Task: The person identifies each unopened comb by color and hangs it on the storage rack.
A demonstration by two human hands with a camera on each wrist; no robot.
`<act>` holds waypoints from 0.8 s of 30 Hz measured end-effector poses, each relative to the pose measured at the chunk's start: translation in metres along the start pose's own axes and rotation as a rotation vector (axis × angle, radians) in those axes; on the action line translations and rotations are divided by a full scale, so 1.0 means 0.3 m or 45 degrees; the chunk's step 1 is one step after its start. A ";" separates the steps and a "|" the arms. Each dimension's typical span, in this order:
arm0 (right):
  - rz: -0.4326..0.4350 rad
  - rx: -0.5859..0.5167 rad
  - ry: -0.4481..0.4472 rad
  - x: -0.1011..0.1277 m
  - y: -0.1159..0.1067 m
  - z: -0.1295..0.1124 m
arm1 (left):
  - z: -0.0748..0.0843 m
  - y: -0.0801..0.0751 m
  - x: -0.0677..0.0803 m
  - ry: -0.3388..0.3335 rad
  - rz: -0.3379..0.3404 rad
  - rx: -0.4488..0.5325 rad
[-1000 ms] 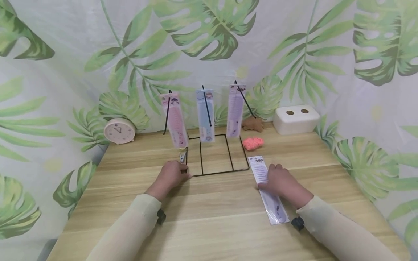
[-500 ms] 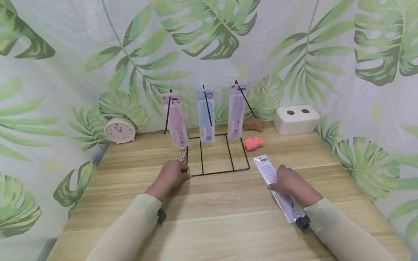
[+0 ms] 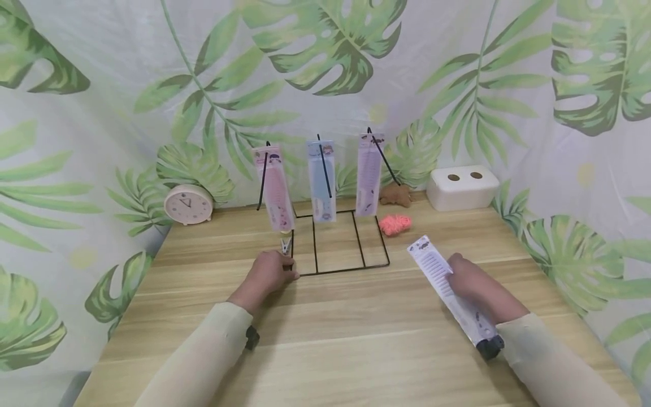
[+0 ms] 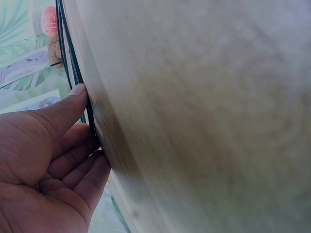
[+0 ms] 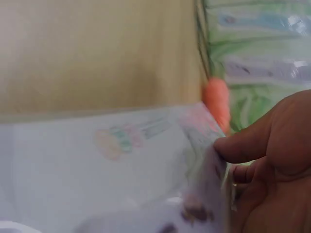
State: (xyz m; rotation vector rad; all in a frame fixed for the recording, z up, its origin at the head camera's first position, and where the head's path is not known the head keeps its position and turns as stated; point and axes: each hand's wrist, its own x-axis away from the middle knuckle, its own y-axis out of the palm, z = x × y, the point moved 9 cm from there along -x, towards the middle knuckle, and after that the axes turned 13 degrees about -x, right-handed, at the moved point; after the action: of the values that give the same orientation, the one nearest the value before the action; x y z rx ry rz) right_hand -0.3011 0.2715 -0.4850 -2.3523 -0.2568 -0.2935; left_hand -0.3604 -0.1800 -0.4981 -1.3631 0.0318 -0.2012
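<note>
My left hand pinches the front left corner of a black wire rack; the left wrist view shows thumb and fingertips at its thin wires. A small silver clip lies just beyond that hand. In my right hand, gripped by its long edge, is a flat plastic packet with a purple striped insert, tilted over the table's right side. Up close, the packet is clear-edged and printed. From the rack's hooks hang a pink packet, a blue packet and a purple packet.
Beside the rack's right side lie a coral yarn bundle and a brown lumpy object. A white box with two holes stands at back right, a round clock at back left. A leaf-print curtain backs the table.
My right hand has shifted to the right with the purple striped packet, which now slants more and looks raised from the table. The left hand stays at the rack corner.
</note>
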 end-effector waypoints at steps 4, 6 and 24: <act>0.038 -0.031 -0.049 0.005 -0.101 0.008 | 0.002 0.005 -0.001 -0.007 -0.007 0.006; 0.093 -0.020 -0.096 0.010 -0.163 -0.002 | 0.005 0.002 0.000 -0.003 -0.006 -0.006; -0.074 -0.697 -0.593 0.062 -0.207 -0.247 | 0.005 0.000 0.000 0.011 0.000 -0.010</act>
State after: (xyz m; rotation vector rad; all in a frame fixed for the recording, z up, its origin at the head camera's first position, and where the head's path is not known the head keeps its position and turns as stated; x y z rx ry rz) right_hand -0.3101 0.2654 -0.3873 -2.9408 -0.5203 0.1936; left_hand -0.3602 -0.1787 -0.4978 -1.3701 0.0402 -0.2072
